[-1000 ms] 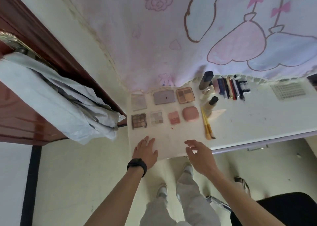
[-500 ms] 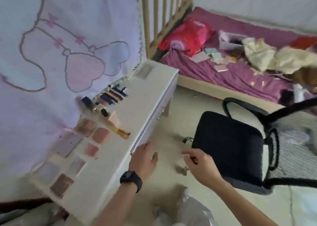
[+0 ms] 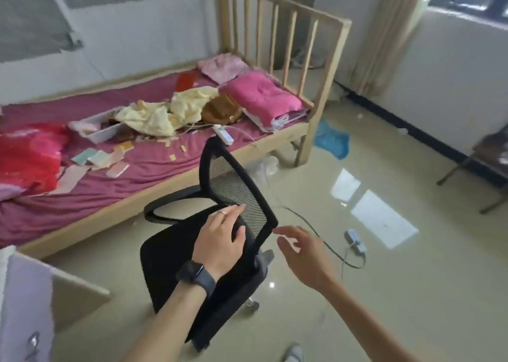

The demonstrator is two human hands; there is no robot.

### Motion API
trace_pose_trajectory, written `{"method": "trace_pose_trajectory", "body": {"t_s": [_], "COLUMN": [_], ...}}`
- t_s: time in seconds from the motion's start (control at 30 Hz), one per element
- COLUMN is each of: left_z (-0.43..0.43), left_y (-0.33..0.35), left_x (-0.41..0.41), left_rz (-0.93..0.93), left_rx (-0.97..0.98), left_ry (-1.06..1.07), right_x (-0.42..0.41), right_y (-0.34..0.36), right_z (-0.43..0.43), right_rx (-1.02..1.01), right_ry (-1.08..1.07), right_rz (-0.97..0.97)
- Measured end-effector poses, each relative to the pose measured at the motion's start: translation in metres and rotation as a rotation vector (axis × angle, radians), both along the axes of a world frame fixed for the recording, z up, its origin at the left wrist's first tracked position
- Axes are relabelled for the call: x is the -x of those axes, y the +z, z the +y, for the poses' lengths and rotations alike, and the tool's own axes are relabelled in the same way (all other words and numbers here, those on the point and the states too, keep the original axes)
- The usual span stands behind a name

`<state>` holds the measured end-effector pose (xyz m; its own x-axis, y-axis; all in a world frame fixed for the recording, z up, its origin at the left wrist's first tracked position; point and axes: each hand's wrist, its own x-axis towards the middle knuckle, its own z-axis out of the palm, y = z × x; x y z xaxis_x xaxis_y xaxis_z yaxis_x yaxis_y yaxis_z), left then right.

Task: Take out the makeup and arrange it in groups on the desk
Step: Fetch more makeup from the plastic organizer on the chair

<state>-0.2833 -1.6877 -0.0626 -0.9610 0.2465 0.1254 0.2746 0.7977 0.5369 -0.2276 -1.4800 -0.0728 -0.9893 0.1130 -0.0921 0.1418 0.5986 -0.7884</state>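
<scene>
Glossy floor (image 3: 384,306) and a cluttered bed (image 3: 123,169) are seen; no makeup is visible. Left hand (image 3: 220,240) and right hand (image 3: 302,254) are empty, fingers spread. The wheeled chair (image 3: 192,265) could be knocked rolling.

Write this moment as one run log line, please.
view: bedroom, no makeup visible | left hand: open, over black chair | right hand: open, empty, beside chair

The chair (image 3: 176,254) is black with a fine mesh back. The bed (image 3: 154,169) has a magenta sheet and pale wood frame. A pink cushion (image 3: 264,95) and red bag (image 3: 27,153) lie there. The floor (image 3: 384,293) is glossy beige.
</scene>
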Motion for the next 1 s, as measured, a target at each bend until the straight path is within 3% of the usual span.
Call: {"method": "trace_pose_trajectory", "body": {"t_s": [0.43,0.7,1.0], "left_z": [0.396,0.542,0.728], "left_y": [0.05,0.033,0.003], "left_x": [0.139,0.193,0.318], "left_rz": [0.074,0.046,0.026], "left_rx": [0.108,0.175,0.201], "left_ry": [-0.564,-0.776,-1.005], "right_x": [0.051,0.071,0.167], "right_y": [0.053,0.039,0.006], "right_z": [0.341,0.451,0.597], "right_rx": [-0.106,-0.122,-0.143], "right_ry": [-0.571,-0.75,-0.923], "right_rz": [0.215,0.142,0.039]}}
